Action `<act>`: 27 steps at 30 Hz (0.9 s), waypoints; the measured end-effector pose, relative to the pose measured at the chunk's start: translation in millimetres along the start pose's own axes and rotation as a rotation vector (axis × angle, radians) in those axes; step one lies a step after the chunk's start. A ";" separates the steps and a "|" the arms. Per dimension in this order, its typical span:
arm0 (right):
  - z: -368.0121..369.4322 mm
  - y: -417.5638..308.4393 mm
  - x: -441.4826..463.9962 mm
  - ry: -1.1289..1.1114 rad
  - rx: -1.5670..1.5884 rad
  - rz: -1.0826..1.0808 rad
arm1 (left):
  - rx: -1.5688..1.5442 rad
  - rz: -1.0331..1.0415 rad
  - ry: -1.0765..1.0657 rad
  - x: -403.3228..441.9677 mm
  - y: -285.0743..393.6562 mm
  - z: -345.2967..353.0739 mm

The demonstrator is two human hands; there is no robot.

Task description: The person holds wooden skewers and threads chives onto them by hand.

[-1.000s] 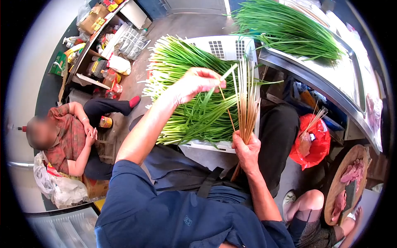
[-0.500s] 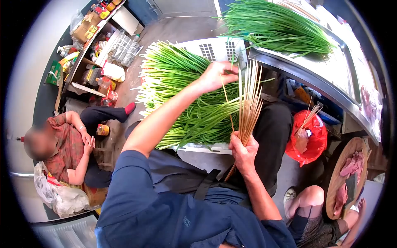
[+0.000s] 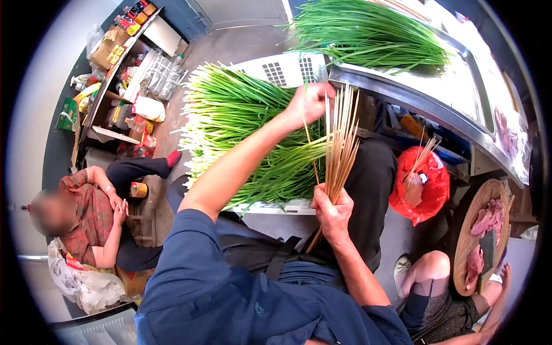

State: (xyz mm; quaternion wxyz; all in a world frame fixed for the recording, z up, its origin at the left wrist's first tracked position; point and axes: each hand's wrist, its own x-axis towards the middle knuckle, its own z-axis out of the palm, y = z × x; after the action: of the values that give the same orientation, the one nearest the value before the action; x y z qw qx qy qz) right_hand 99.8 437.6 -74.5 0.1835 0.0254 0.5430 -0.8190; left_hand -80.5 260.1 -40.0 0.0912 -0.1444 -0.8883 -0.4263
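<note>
Well, from where I stand the work looks to be partway through, with plenty left: most of the long green stalks (image 3: 241,103) lie loose in the white crate (image 3: 290,64) set before the person's knees, pale ends toward the left. The right hand (image 3: 333,214) has a firm grip, fingers and thumb wrapped around a bundle of thin skewers (image 3: 341,164), tips pointing up and fanned out, most of them bare as far as I can see. One single skewer (image 3: 309,140) leans apart from the rest, its lower end at the right thumb and its upper part just by the left hand (image 3: 313,102). That left grip is curled, fingers bent in near the bundle's tips; I cannot tell whether it has hold of anything. A few green blades reach from the crate across to the bundle. Beyond, on the metal-edged desk (image 3: 464,95), rests another big heap of greens (image 3: 368,34); whether those are already on sticks, I can't make out. More sticks (image 3: 421,160) stand in a red bag (image 3: 434,202) at the right.
</note>
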 end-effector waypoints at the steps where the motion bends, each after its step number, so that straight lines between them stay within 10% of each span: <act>1: 0.4 -0.6 -0.2 -0.005 0.003 0.000 | -0.248 -0.217 0.001 -2.4 -0.1 -7.5; 11: 3.2 -1.6 3.3 -0.016 -0.057 0.038 | -0.958 -0.447 0.144 -70.9 15.7 -68.1; 27: 2.5 -1.4 3.9 -0.053 -0.070 0.032 | -0.988 -0.355 0.207 -81.3 28.7 -59.2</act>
State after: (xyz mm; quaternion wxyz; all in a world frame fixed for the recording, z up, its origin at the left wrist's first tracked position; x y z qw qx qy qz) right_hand 96.1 434.7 -73.2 0.2117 0.0060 0.5660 -0.7967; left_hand 8.0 216.2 -5.5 0.0261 0.0252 -0.5790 -0.8145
